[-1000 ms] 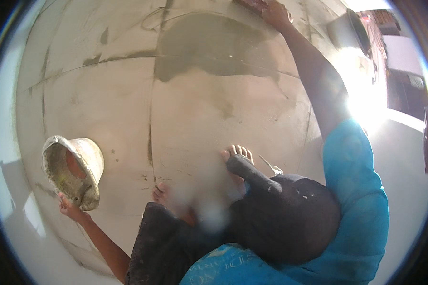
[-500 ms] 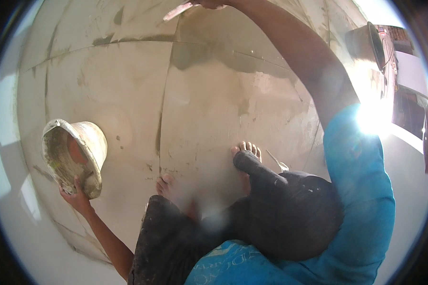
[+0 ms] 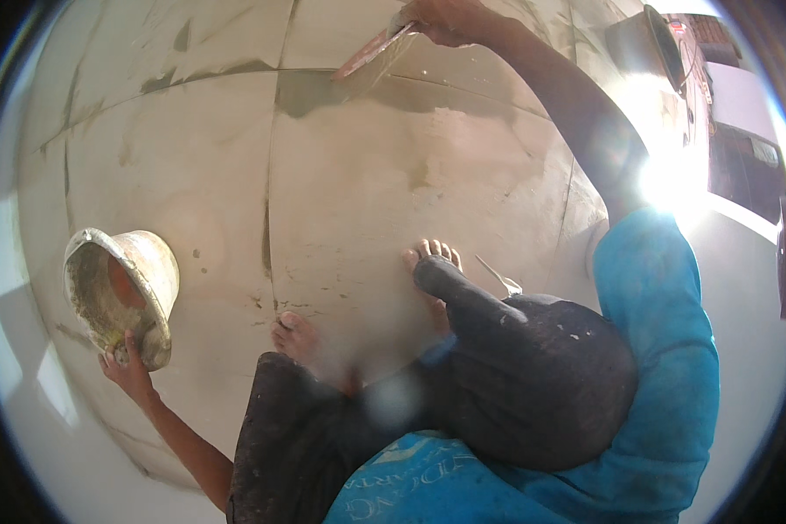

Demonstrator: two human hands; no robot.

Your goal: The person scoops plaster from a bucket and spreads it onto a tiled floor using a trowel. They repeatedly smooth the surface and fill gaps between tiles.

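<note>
At twelve o'clock, the right hand, fingers curled (some hidden), grips the float over wet slurry; at eight, the left hand pinches the bucket rim. Spreading, seemingly; next stroke wants even pressure.

Two buckets: one pale bucket and one grey bucket far off to its right. Two grips, both one person's bare hands: the left grip at the pale bucket's rim, the right grip well apart, beyond the pale bucket and to its right. One flat tool, in the right grip. Two bare feet, the left foot and the right foot, both right of the pale bucket. One slim pale item, further right of it. One blue shirt, also to its right.
</note>
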